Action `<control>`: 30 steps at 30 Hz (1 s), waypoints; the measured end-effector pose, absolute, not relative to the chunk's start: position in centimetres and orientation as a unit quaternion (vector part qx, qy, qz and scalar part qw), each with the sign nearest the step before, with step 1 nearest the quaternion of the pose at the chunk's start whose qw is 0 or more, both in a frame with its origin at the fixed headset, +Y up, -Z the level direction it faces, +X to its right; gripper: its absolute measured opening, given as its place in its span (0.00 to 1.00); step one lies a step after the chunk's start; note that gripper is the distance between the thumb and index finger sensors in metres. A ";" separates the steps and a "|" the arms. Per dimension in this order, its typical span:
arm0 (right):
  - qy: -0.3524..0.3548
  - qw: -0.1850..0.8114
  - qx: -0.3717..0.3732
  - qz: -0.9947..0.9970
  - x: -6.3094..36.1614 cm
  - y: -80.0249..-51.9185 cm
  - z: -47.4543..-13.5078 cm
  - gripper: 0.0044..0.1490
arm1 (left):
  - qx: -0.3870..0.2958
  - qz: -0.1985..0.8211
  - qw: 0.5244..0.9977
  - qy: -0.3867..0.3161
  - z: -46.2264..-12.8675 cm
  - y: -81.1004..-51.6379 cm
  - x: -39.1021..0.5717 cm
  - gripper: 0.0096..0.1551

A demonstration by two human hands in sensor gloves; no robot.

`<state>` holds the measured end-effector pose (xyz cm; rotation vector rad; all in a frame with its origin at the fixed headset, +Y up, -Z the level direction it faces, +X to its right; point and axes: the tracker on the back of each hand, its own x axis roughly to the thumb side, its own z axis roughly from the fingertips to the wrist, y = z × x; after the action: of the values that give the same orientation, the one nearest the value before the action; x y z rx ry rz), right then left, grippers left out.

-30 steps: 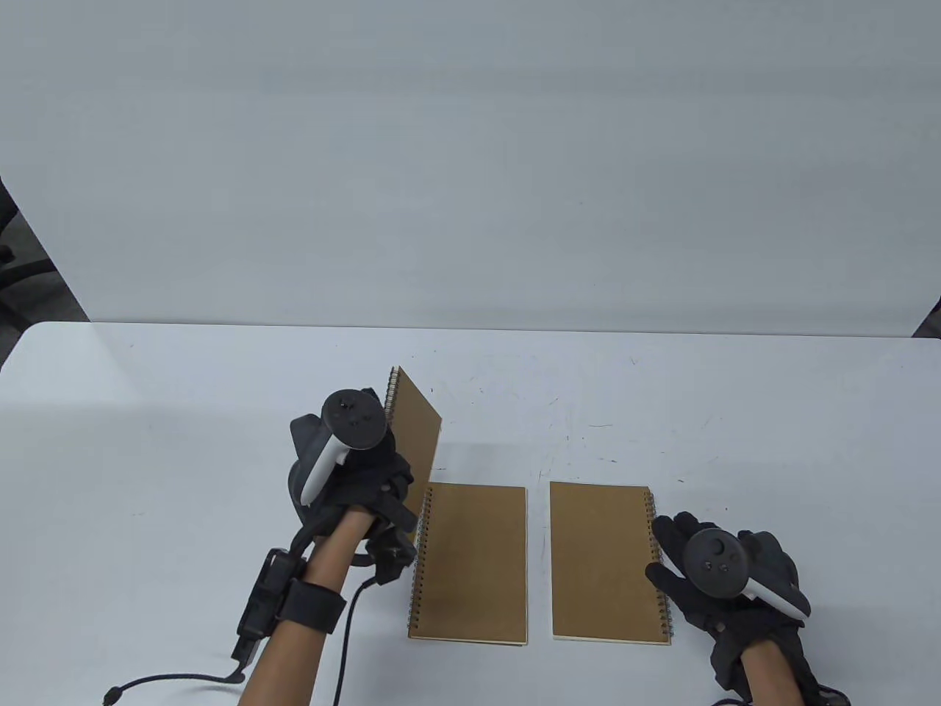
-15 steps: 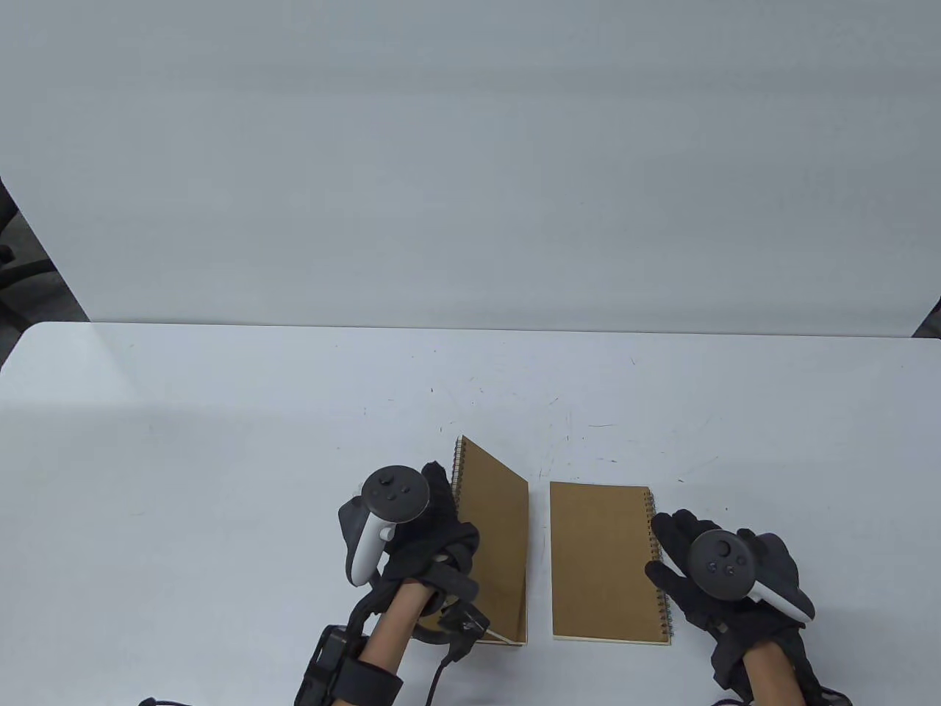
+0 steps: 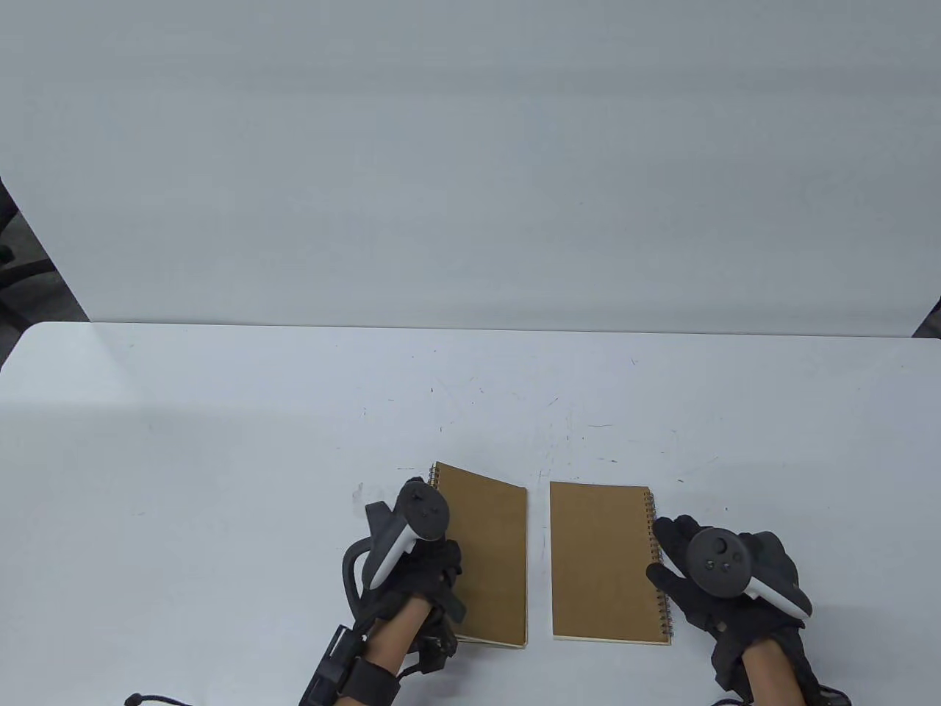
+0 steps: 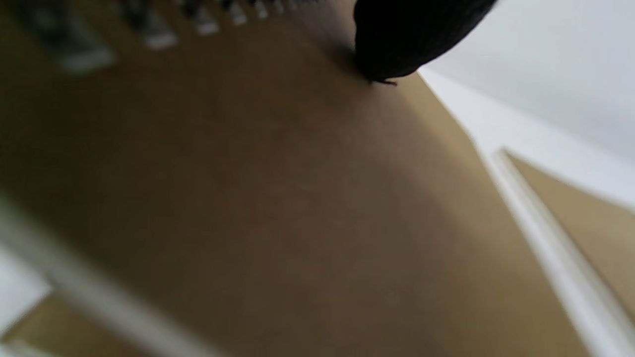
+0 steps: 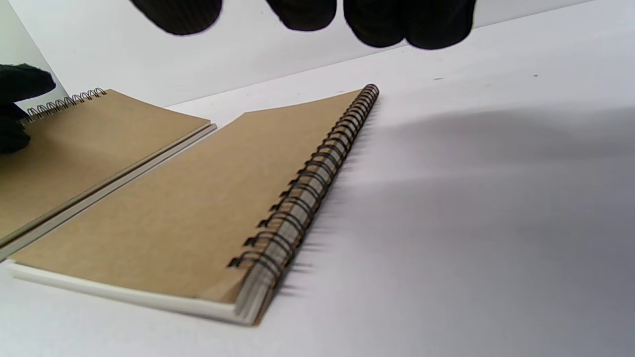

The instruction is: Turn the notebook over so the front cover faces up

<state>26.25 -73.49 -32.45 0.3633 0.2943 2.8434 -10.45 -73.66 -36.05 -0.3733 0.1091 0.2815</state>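
Observation:
Two brown spiral notebooks show in the table view. The left notebook (image 3: 491, 548) is tilted, its spiral edge on the left raised a little, and it lies over another notebook that is almost hidden beneath it. My left hand (image 3: 434, 566) grips it at the spiral side. In the left wrist view its cover (image 4: 278, 198) fills the frame and a fingertip (image 4: 397, 44) touches it. The right notebook (image 3: 603, 562) lies flat with its spiral on the right. My right hand (image 3: 673, 551) rests open on the table beside that spiral. Its fingertips (image 5: 307, 12) hang above that notebook (image 5: 188, 208).
The white table (image 3: 220, 441) runs far to the left, right and back of the notebooks. A white wall panel (image 3: 470, 162) stands behind it. A cable (image 3: 158, 697) trails from my left wrist at the front edge.
My left hand carried the upright notebook from the back left to the right and down onto the flat left notebook, laying it almost flat. My right hand has stayed in place.

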 end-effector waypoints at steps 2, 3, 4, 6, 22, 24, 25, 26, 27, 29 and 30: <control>0.105 0.128 0.122 0.979 26.3 -73.8 -32.6 0.44 | -0.191 0.081 0.976 0.059 -36.2 -74.1 -9.7 0.60; 0.109 0.127 0.120 0.979 26.3 -73.9 -32.6 0.44 | -0.194 0.067 0.977 0.062 -36.3 -74.2 -9.5 0.60; 0.112 0.124 0.114 0.979 26.4 -74.0 -32.7 0.45 | -0.203 0.040 0.976 0.064 -36.3 -74.5 -9.1 0.60; 0.105 0.109 0.098 0.984 26.4 -74.2 -32.7 0.45 | -0.203 0.004 0.977 0.068 -36.3 -74.6 -8.8 0.60; 0.152 -0.026 0.039 0.987 21.7 -76.9 -32.5 0.68 | -0.178 0.051 0.983 -0.012 -34.3 -73.5 -16.9 0.57; 0.148 -0.061 0.038 0.986 20.9 -77.4 -32.5 0.69 | -0.161 0.071 0.984 -0.004 -33.9 -73.7 -19.0 0.56; 0.138 -0.082 0.032 0.986 20.5 -77.7 -32.4 0.68 | -0.162 0.090 0.983 -0.011 -33.9 -74.0 -20.1 0.56; 0.129 -0.095 0.029 0.987 20.2 -77.8 -32.4 0.67 | -0.159 0.104 0.982 -0.010 -33.8 -74.3 -20.8 0.56; 0.114 -0.091 0.030 0.989 19.9 -77.7 -32.4 0.67 | -0.152 0.123 0.981 -0.008 -33.7 -74.8 -21.6 0.55; 0.110 -0.056 0.018 0.992 19.5 -77.6 -32.4 0.65 | -0.151 0.153 0.976 -0.018 -33.9 -75.6 -22.6 0.54; 0.118 -0.044 0.011 0.992 19.4 -77.5 -32.4 0.65 | -0.170 0.158 0.973 -0.017 -34.1 -75.9 -22.9 0.54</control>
<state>19.38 -77.54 -32.38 0.0350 0.3806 3.2061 -22.93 -75.86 -34.06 -0.3426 -0.0350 0.3185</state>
